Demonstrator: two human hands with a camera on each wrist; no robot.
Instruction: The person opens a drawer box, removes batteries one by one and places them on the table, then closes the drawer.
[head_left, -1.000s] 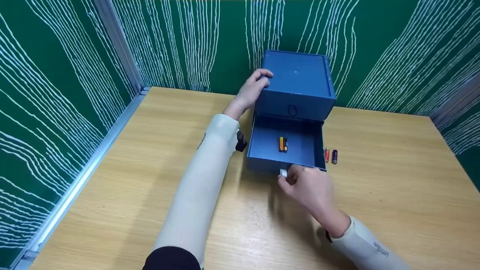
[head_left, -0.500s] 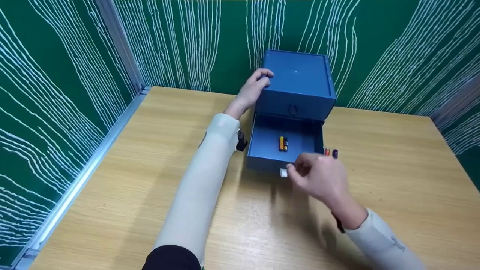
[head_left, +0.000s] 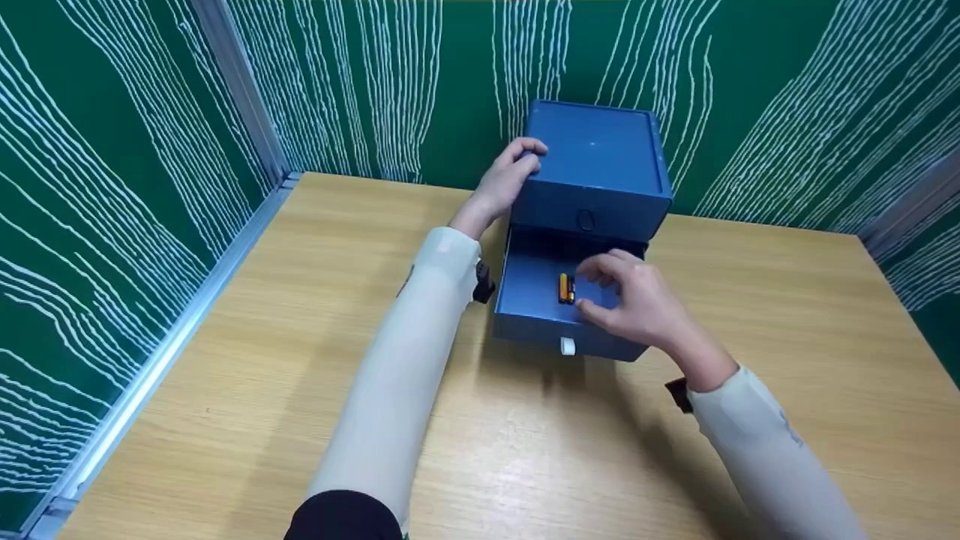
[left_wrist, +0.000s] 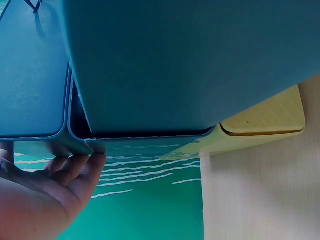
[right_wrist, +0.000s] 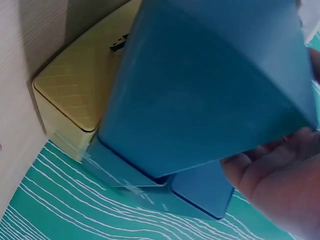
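- Right grip (head_left: 634, 296): spread, with the thumb apart from the bent fingers and a gap between them; it hangs over the extended blue drawer (head_left: 525, 307), its tips just beside two batteries. Whether a fingertip touches one cannot be told.
- Batteries: an orange-and-black battery (head_left: 563, 288) and a dark battery with a copper-coloured end (head_left: 571, 289) lie side by side on the drawer floor, left of the right grip.
- Left grip (head_left: 506, 176): bent over the upper left edge of the blue drawer cabinet (head_left: 592, 146), holding it there; the left wrist view shows fingertips against its side wall.
- White pull tab (head_left: 568, 346): on the front of the extended drawer, below the right grip.
- Upper drawer front: flush above the extended drawer, bearing a dark loop handle (head_left: 585, 220).
- Yellow drawer unit (right_wrist: 75, 95): at the bottom of the stack, beneath the extended drawer, seen in both wrist views.
- Both forearms wear pale sleeves (head_left: 390, 360), a black device at each wrist.
- Wood-grain bench (head_left: 337, 285): under everything, with a metal rail (head_left: 182, 330) along its left side.
- Green panels (head_left: 461, 112) with white wavy lines surround it.
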